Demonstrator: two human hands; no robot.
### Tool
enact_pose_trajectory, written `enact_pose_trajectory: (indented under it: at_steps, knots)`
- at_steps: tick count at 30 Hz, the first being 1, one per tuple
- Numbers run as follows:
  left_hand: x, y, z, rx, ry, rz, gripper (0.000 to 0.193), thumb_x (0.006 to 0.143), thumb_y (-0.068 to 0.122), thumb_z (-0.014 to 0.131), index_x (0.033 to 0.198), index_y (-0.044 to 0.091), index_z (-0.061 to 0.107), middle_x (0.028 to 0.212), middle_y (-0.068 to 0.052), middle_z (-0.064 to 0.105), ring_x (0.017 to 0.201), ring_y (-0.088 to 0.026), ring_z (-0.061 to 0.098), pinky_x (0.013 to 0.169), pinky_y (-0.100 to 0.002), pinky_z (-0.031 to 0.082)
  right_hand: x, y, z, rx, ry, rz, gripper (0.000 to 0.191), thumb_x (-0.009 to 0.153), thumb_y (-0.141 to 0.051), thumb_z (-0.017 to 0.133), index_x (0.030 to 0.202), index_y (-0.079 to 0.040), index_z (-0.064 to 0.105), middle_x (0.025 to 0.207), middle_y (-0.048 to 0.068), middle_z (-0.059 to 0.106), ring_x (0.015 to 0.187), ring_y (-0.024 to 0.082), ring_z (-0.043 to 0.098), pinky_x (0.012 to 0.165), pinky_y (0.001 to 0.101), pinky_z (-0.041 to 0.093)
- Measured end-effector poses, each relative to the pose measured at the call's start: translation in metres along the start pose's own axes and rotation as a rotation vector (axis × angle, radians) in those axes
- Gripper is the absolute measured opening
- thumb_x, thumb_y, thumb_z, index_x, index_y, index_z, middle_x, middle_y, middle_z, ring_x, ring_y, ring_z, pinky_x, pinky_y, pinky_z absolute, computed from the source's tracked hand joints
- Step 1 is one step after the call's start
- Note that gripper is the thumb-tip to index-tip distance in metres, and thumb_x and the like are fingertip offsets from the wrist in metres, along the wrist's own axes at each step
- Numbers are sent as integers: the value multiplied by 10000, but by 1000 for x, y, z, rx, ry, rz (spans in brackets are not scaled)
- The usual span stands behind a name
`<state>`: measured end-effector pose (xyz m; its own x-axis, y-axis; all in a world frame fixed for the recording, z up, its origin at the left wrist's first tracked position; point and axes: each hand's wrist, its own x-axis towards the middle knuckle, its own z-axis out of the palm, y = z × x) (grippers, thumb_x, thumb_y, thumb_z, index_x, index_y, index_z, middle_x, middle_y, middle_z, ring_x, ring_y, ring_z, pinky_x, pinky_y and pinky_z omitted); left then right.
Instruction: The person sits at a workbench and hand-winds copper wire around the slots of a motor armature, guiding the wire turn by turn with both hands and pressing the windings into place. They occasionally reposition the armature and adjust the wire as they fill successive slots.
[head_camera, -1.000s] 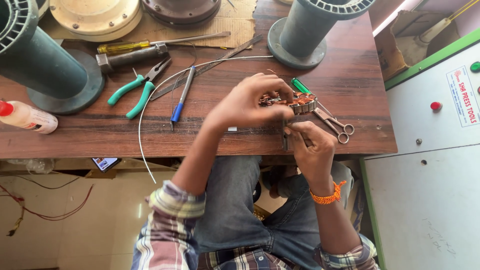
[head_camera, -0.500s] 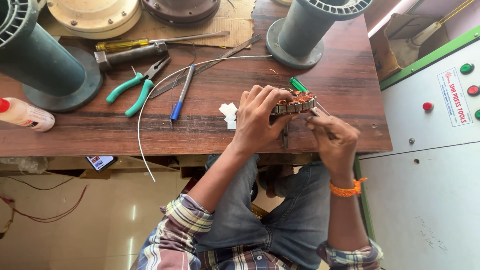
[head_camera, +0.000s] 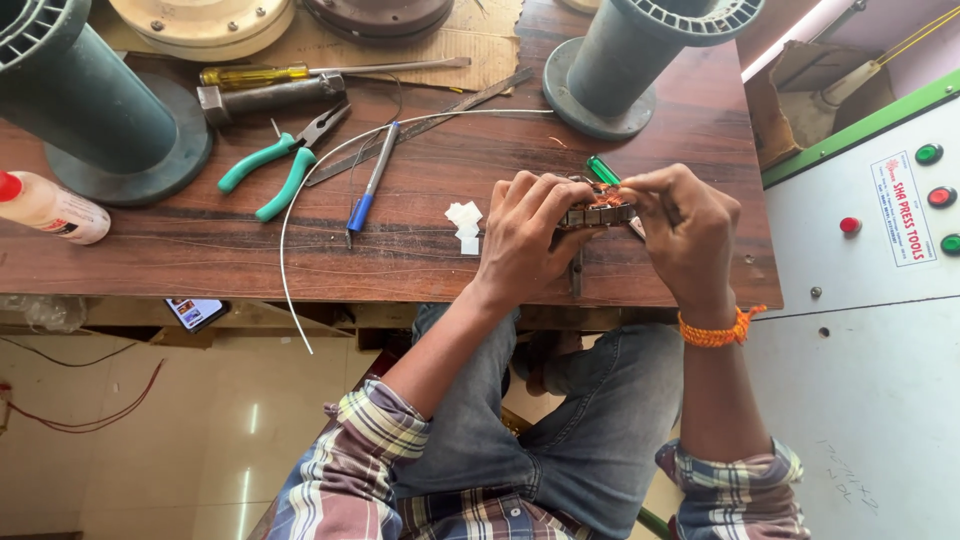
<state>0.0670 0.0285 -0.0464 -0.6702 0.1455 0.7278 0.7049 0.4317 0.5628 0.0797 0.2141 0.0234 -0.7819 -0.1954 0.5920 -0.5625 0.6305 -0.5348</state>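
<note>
A small metal core with copper wire windings (head_camera: 597, 210) sits between both of my hands, over the near right part of the wooden table (head_camera: 420, 260). My left hand (head_camera: 525, 235) grips its left side with the fingers curled over the top. My right hand (head_camera: 685, 225) pinches its right end; an orange band is on that wrist. A green-handled screwdriver (head_camera: 602, 170) pokes out just behind the core. Several small white paper pieces (head_camera: 465, 225) lie just left of my left hand.
Green-handled pliers (head_camera: 275, 165), a blue-tipped pen (head_camera: 368, 190), a yellow-handled screwdriver (head_camera: 300, 72), a hammer (head_camera: 270, 97) and a long white wire (head_camera: 300, 190) lie on the table. Two large grey-green spools (head_camera: 85, 110) (head_camera: 640, 50) stand at the back. A white bottle (head_camera: 50, 208) lies far left. A control cabinet (head_camera: 880, 250) stands right.
My right hand rose from below the table edge onto the right end of the core. Both hands and the core shifted slightly; the white paper pieces came into sight.
</note>
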Motion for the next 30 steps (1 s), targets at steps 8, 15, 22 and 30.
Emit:
enact_pose_trajectory:
  at_steps: [8, 15, 22, 30]
  knots:
    - [20, 19, -12, -2, -137, -256, 331, 953, 451, 749, 1071, 158, 650, 1034, 14, 710, 1001, -208, 630, 899, -397, 445, 23, 15, 4, -11, -84, 47, 86, 968, -28, 817, 1005, 4, 746, 718, 39, 670, 615, 43, 544, 566, 240, 419]
    - [62, -4, 5, -102, -273, -367, 278, 827, 285, 762, 1067, 144, 757, 1012, -19, 726, 994, -249, 624, 835, -399, 485, 25, 12, 5, -77, 24, 26, 162, 959, -87, 879, 974, -10, 738, 676, 2, 553, 585, 45, 420, 549, 263, 334]
    - [70, -60, -11, -901, -711, -345, 188, 946, 156, 749, 1091, 37, 742, 946, 6, 693, 883, -59, 625, 794, -243, 538, 9, -15, -2, 54, -74, 229, 87, 967, -60, 804, 1006, -14, 741, 683, -20, 569, 613, 12, 440, 540, 235, 359]
    - [78, -66, -19, -785, -893, -332, 176, 978, 140, 717, 1124, 53, 761, 876, 42, 700, 790, -35, 571, 715, -243, 496, -20, -47, 19, -3, 8, 234, 91, 941, -30, 807, 968, 3, 727, 665, 12, 551, 582, 52, 399, 536, 243, 339]
